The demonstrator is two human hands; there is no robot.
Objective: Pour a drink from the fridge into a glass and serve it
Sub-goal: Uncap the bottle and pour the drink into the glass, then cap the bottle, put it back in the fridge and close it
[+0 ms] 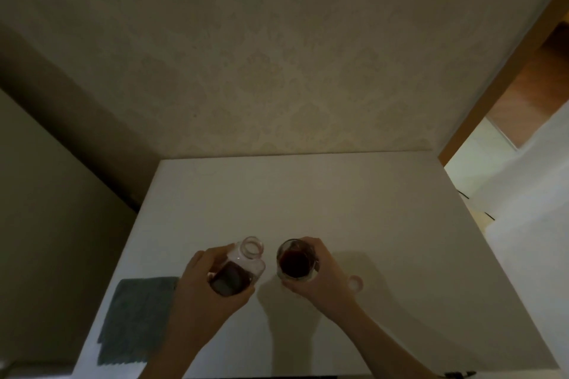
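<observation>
Now I see both hands low over the near part of the white table (308,194). My left hand (197,289) has its grip closed around a clear bottle (238,271), fingers wrapped over its lower body. The bottle is tilted, its open mouth pointing up and away toward the far side, and dark red drink sits in its lower half while the neck is clear. My right hand (320,274) has its grip closed around a glass (295,260), fingers curled round its right and near sides. The glass holds dark red drink and stands just to the right of the bottle, close to it but not touching. I cannot tell whether the glass rests on the table or is held just above it.

Just right of the right hand, a small pale round cap (355,282) lies on the table. On the near left part of the table lies a grey cloth (135,320), flat, with its right edge beside my left wrist. A patterned beige wall (277,55) rises behind the far edge of the table.
</observation>
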